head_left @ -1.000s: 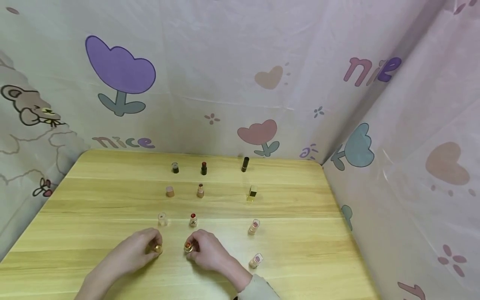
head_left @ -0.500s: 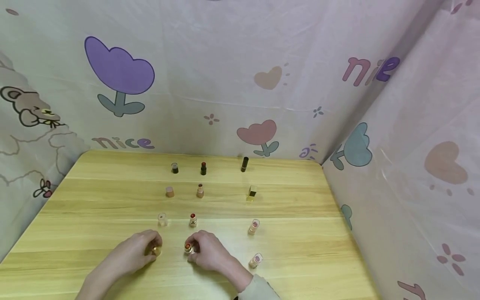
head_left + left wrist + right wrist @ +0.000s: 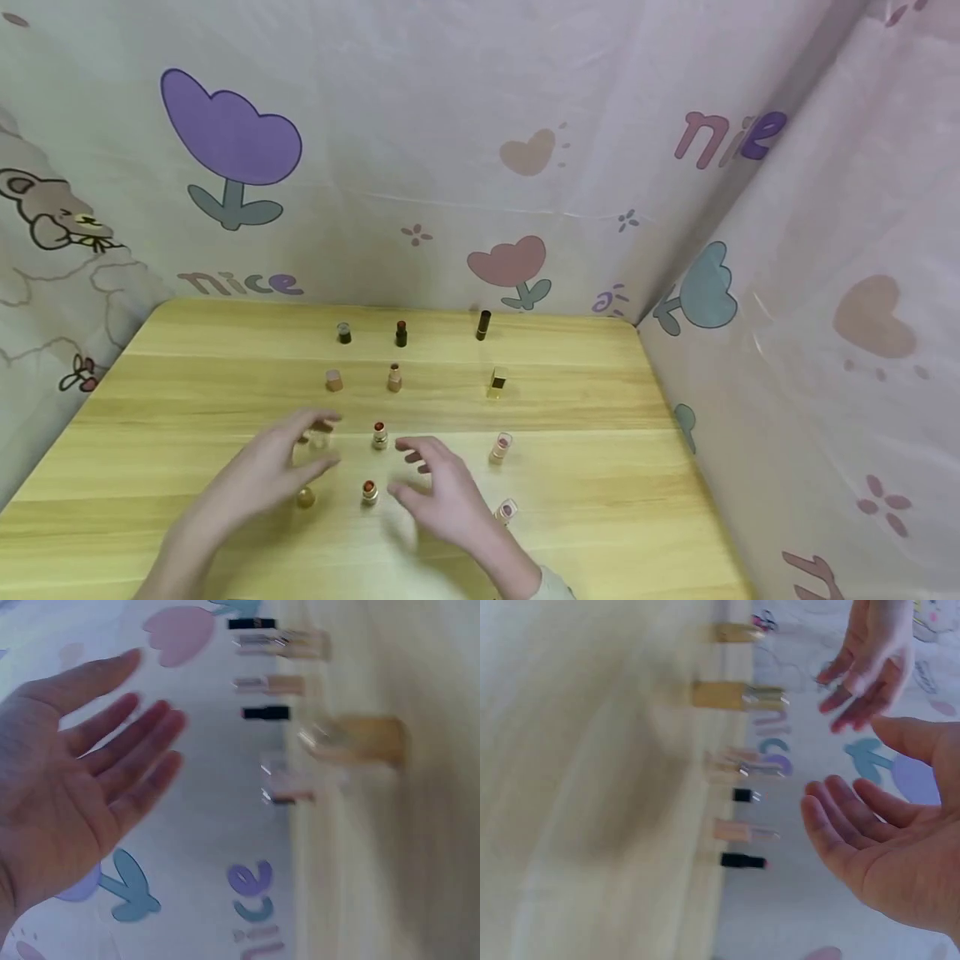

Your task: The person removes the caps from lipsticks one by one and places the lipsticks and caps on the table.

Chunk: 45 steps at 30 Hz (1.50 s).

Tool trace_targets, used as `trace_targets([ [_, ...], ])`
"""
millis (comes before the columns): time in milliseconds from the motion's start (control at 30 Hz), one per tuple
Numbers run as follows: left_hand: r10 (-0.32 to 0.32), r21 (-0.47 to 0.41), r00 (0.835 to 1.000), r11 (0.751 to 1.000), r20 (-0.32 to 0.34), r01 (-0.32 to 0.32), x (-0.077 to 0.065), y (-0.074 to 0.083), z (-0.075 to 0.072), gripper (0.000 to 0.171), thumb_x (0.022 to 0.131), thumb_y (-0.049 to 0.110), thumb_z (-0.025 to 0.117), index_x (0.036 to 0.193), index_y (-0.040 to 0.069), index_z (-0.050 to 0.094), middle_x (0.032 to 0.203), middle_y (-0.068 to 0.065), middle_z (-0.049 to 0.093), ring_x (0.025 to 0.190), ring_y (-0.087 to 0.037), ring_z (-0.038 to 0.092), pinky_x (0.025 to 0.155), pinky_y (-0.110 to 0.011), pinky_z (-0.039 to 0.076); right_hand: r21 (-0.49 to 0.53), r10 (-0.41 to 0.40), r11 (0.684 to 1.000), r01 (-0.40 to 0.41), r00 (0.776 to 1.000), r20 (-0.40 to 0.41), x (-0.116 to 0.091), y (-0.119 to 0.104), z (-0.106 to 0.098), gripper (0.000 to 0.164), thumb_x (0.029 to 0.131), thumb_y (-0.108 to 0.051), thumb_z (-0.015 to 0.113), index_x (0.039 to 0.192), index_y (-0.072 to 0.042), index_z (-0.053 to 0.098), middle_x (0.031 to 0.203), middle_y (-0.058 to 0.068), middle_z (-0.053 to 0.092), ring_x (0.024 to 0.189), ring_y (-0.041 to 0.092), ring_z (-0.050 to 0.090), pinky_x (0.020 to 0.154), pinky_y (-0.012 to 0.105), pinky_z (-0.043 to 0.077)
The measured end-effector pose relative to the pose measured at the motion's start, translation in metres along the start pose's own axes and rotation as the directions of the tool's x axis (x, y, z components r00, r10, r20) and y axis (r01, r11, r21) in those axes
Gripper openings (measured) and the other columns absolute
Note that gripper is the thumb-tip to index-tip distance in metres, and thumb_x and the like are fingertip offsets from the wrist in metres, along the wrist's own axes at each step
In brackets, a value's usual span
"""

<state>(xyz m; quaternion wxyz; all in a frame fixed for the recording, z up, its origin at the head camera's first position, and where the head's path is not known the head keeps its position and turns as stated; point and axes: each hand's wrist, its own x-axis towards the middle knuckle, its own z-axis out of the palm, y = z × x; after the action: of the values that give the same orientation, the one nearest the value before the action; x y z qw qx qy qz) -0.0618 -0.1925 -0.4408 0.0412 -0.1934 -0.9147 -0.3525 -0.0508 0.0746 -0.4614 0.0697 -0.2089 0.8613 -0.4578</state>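
Observation:
In the head view my left hand [image 3: 273, 467] hovers over the table's left part with fingers spread, holding nothing. Just below its thumb stands a round gold cap [image 3: 305, 497]. A clear cap [image 3: 320, 438] shows between its fingers and thumb. My right hand [image 3: 448, 496] is raised too, fingers parted and holding nothing. Left of its fingertips an uncapped lipstick with a gold case [image 3: 370, 492] stands upright; the right wrist view shows the gold lipstick [image 3: 724, 696] as well. Behind it stands an uncapped red lipstick [image 3: 380, 436].
Farther back are a pinkish cap [image 3: 333, 381], an uncapped lipstick [image 3: 394, 378], a dark-bottomed clear cap [image 3: 344, 333] and a black lipstick [image 3: 401, 334]. On the right stand a black tube [image 3: 483, 326], a gold square tube [image 3: 497, 382] and two clear-topped lipsticks [image 3: 501, 447], the nearer partly behind the right forearm.
Both hands have let go: the left of the gold cap, the right of the gold lipstick. The left hand has risen and moved forward; the right hand has lifted and drawn right.

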Motion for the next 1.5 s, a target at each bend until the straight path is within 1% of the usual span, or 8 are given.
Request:
trace_targets([
  [233,0.123,-0.038,0.968,0.99,-0.218,-0.135,0.045,0.039,0.0,0.069,0.091,0.011,0.081,0.152,0.014,0.05,0.149,-0.006,0.057,0.128,-0.031,0.058,0.103,-0.055,0.054,0.121,-0.081,0.987,0.106,0.977,-0.197,-0.004,-0.011,-0.039,0.051,0.098,-0.019,0.071,0.146,-0.015,0.056,0.141,-0.001,0.063,0.123,0.022,0.062,0.108,0.041,0.054],
  [467,0.234,-0.085,0.901,0.956,-0.366,-0.282,0.096,0.068,0.014,0.076,0.093,0.011,0.075,0.159,0.017,0.04,0.161,-0.003,0.045,0.146,-0.03,0.044,0.118,-0.058,0.041,0.14,-0.248,0.937,0.321,0.89,-0.383,0.003,-0.006,-0.079,0.043,0.104,-0.008,0.058,0.146,-0.002,0.052,0.144,0.009,0.061,0.126,0.031,0.061,0.11,0.04,0.053],
  [700,0.273,-0.09,0.86,0.936,-0.431,-0.341,0.147,0.078,0.047,0.068,0.094,0.013,0.071,0.155,0.004,0.042,0.159,-0.009,0.047,0.144,-0.03,0.047,0.124,-0.046,0.036,0.123,-0.239,0.931,0.344,0.828,-0.507,0.018,0.02,-0.115,0.041,0.108,-0.008,0.048,0.148,0.002,0.049,0.144,0.02,0.059,0.128,0.038,0.06,0.113,0.037,0.05],
  [900,0.201,-0.124,0.892,0.955,-0.405,-0.271,0.181,0.075,0.078,0.067,0.094,0.015,0.071,0.155,0.007,0.045,0.155,-0.012,0.051,0.138,-0.033,0.053,0.116,-0.049,0.045,0.163,-0.142,0.949,0.271,0.825,-0.547,0.039,0.044,-0.134,0.042,0.111,-0.016,0.048,0.15,0.0,0.047,0.144,0.016,0.061,0.128,0.034,0.061,0.112,0.037,0.05],
  [1033,0.102,-0.171,0.933,0.971,-0.345,-0.169,0.2,0.069,0.096,0.066,0.095,0.017,0.07,0.156,0.011,0.044,0.155,-0.01,0.05,0.121,-0.034,0.062,0.078,-0.046,0.062,0.176,-0.067,0.966,0.192,0.836,-0.544,0.055,0.061,-0.141,0.042,0.112,-0.019,0.048,0.15,-0.002,0.048,0.145,0.015,0.061,0.129,0.034,0.061,0.112,0.047,0.05],
  [1100,0.044,-0.197,0.951,0.974,-0.307,-0.109,0.209,0.065,0.106,0.067,0.096,0.019,0.069,0.157,0.014,0.043,0.156,-0.008,0.049,0.12,-0.035,0.063,0.075,-0.047,0.062,0.17,-0.039,0.973,0.154,0.841,-0.54,0.063,0.071,-0.143,0.043,0.112,-0.02,0.048,0.15,-0.001,0.048,0.146,0.017,0.06,0.129,0.036,0.06,0.113,0.051,0.049],
  [1267,-0.079,-0.267,0.965,0.964,-0.25,0.01,0.233,0.054,0.131,0.067,0.096,0.025,0.068,0.158,0.02,0.042,0.156,-0.004,0.049,0.136,-0.034,0.053,0.106,-0.057,0.051,0.154,0.013,0.985,0.081,0.847,-0.531,0.081,0.094,-0.148,0.046,0.111,-0.026,0.051,0.15,-0.001,0.049,0.146,0.016,0.06,0.13,0.036,0.059,0.115,0.053,0.047],
  [1500,-0.182,-0.343,0.967,0.933,-0.178,0.112,0.259,0.038,0.156,0.069,0.098,0.023,0.067,0.16,0.019,0.038,0.162,-0.006,0.042,0.143,-0.036,0.045,0.116,-0.059,0.043,0.171,0.11,0.985,-0.03,0.868,-0.485,0.105,0.12,-0.15,0.05,0.109,-0.03,0.053,0.151,-0.004,0.048,0.148,0.011,0.058,0.13,0.032,0.06,0.115,0.047,0.047],
])
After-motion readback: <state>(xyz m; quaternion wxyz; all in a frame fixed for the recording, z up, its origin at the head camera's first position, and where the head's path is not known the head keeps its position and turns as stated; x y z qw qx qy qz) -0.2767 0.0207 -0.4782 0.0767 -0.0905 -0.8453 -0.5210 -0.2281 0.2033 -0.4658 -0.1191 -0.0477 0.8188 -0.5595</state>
